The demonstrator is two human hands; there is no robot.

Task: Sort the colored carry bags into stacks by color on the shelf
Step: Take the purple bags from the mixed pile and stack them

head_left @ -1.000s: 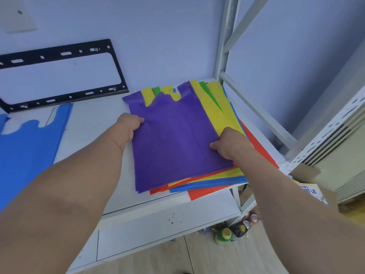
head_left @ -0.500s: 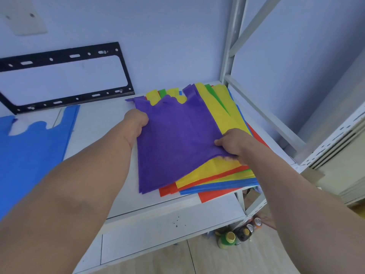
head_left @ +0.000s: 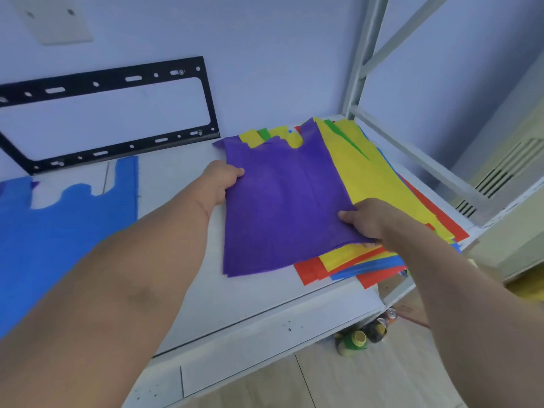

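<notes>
Purple bag (head_left: 279,207) pinched in left grip (head_left: 219,182) and right grip (head_left: 363,220), over mixed pile (head_left: 379,184) on shelf (head_left: 253,298).

Wall (head_left: 265,39): pale blue, evenly lit, no hard shadows.
Plate (head_left: 56,22): beige, with two holes, high on the wall at left.
Bracket (head_left: 117,81): black slotted metal frame against the wall.
Shelf (head_left: 182,178): white board with a grey metal upright (head_left: 363,54) and diagonal braces at right.
Floor (head_left: 353,381): light wood planks.
Bottles (head_left: 362,334): cluster standing on the floor under the shelf.
Vent (head_left: 497,178): slotted cream unit at far right.
</notes>
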